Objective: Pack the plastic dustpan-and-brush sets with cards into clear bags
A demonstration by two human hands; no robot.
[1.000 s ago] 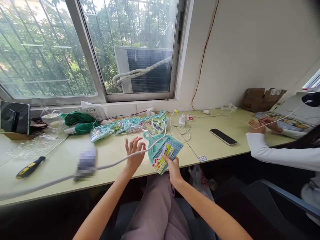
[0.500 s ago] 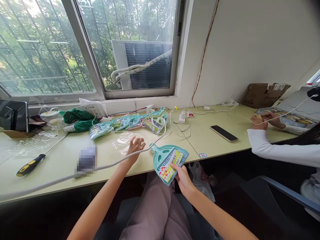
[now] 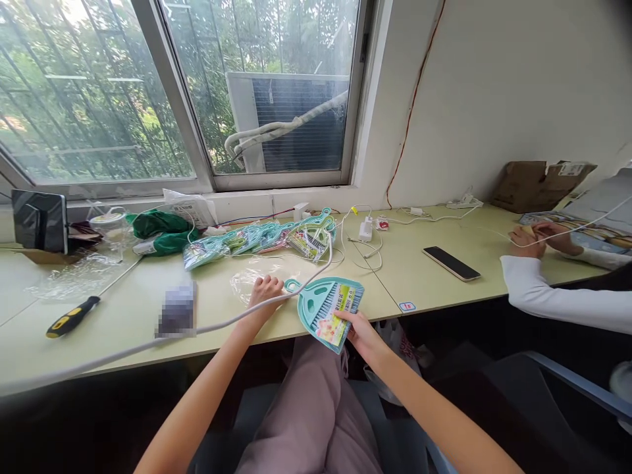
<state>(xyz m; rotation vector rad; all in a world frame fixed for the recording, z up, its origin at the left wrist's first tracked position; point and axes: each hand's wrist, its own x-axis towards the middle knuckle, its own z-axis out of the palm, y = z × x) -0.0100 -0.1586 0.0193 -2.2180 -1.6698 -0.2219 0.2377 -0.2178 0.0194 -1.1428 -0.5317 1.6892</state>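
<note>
My right hand (image 3: 364, 334) holds a small light-blue dustpan (image 3: 309, 297) by its wide front edge, thumb on top. A matching brush (image 3: 330, 306) with blue bristles lies against the pan, partly under a printed card label (image 3: 337, 322). The set hangs over the table's front edge, its looped handle pointing left. Close by that handle, my left hand (image 3: 266, 291) rests with fingers curled at the edge of a crumpled clear plastic wrapper (image 3: 243, 280), seemingly gripping it. A white cable (image 3: 217, 326) passes in front of my left wrist.
Wrapped dustpan sets (image 3: 257, 238) lie in a row toward the window. A screwdriver (image 3: 73, 317), a blurred-out object (image 3: 176, 311) and a tablet (image 3: 39, 220) are on the left. Rightward are a charger (image 3: 365, 230), a phone (image 3: 451, 263) and another person's hands (image 3: 530, 242).
My left hand has gone down and slightly left toward the plastic wrapper, its fingers curling in. My right hand has shifted the dustpan set slightly left and up. The view has turned slightly.
</note>
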